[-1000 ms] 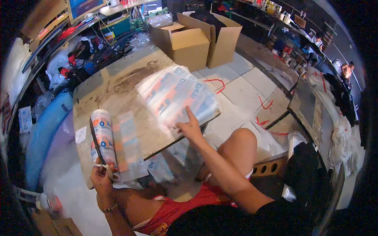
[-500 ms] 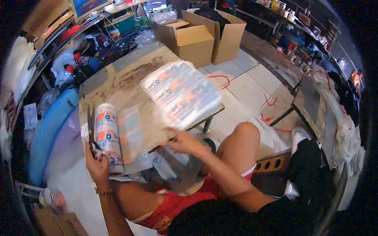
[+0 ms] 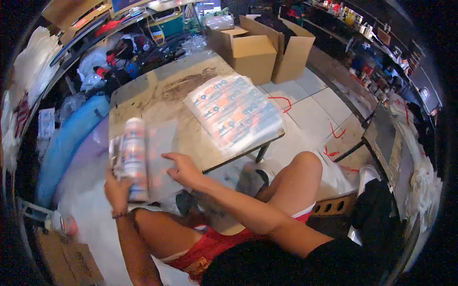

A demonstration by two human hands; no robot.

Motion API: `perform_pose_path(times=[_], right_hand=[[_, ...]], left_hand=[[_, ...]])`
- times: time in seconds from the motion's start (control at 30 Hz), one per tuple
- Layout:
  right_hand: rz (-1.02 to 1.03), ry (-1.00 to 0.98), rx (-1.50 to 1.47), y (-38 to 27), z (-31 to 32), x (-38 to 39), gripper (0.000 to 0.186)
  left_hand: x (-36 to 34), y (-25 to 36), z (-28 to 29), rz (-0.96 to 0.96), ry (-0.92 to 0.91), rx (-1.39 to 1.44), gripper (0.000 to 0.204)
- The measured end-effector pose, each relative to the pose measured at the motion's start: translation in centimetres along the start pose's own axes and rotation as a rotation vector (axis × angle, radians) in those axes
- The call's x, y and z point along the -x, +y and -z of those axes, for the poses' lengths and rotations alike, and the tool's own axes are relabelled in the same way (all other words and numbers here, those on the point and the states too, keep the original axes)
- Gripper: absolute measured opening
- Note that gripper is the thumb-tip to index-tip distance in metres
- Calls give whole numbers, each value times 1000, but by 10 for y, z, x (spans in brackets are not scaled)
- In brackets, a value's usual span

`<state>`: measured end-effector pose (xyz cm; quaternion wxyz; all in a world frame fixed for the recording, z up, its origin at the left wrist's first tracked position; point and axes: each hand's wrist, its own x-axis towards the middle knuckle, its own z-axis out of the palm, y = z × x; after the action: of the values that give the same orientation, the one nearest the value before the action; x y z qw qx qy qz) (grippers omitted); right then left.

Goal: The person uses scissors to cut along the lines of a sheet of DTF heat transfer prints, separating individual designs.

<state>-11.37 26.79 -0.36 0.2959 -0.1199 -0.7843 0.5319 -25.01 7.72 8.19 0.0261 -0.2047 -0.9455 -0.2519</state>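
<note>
A roll of clear plastic film (image 3: 135, 159) printed in blue and orange stands along the table's near left side. At its lower left end is my left hand (image 3: 117, 194), closed, its thumb by the roll. Blurred scissors (image 3: 114, 150) rise from that hand beside the roll. My right hand (image 3: 182, 170) is over a flat printed film sheet (image 3: 162, 140) just right of the roll. Its index finger points left, the other fingers are loosely bent, and nothing shows in it. A stack of printed plastic sheets (image 3: 236, 112) lies on the table's right part.
The worn wooden table (image 3: 157, 90) has dark smears. Open cardboard boxes (image 3: 255, 55) stand behind it. A blue padded roll (image 3: 71, 148) lies to the left. On the right are a perforated brick (image 3: 329, 207) and a dark-framed stand (image 3: 384, 136). My bare knees flank the table's near edge.
My right hand has moved left from the table's front edge to near the roll. The scissors beside the roll are now blurred by motion. The whole view has shifted a little.
</note>
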Motion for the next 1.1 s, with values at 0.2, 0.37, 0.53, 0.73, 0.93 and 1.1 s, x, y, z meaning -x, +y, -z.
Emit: perform_pose_path(times=[0.2, 0.37, 0.53, 0.73, 0.93, 1.1], right_hand=[[209, -140, 139, -30, 94, -17, 53], [-392, 118, 292, 25, 219, -41, 61], [-613, 361, 921, 67, 258, -53, 68], [-637, 325, 924, 94, 270, -56, 72], [-621, 476, 911, 101, 276, -62, 56], [-456, 511, 652, 110, 300, -61, 42]], left_hand=[[-9, -42, 10, -132, 229, 192, 72], [4, 1, -3, -15, 85, -70, 80], [-5, -27, -7, -110, 180, 152, 82], [-16, -41, -19, -135, 191, 274, 77], [-17, -50, -26, -100, 150, 319, 75], [-15, -51, -20, -80, 190, 329, 75]])
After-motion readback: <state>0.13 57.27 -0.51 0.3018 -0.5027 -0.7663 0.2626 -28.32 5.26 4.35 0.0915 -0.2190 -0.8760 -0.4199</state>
